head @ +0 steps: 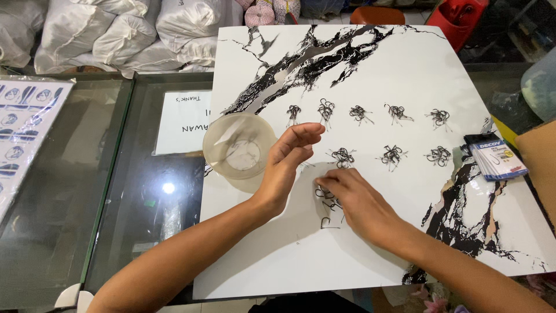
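Head view: the right hand lies palm down on a white marble-patterned board, fingertips drawn together on a few loose black fish hooks at the board's middle. Whether a hook is actually pinched between the fingers cannot be told, since the hand hides them. The left hand hovers just beside it, fingers gently curled and apart, holding nothing, with its back toward a round clear plastic container that sits at the board's left edge.

Beyond the hands, small clusters of hooks are laid out in two rows across the board, each well apart from the next. A packet of hooks rests at the right edge. The board lies on a glass surface, with white stuffed bags behind it.

The hooks look light, stiff and thin, with sharp points; they would likely snag on each other and slide easily on the glossy board. The shank, away from the point, seems the safest place to grip one.
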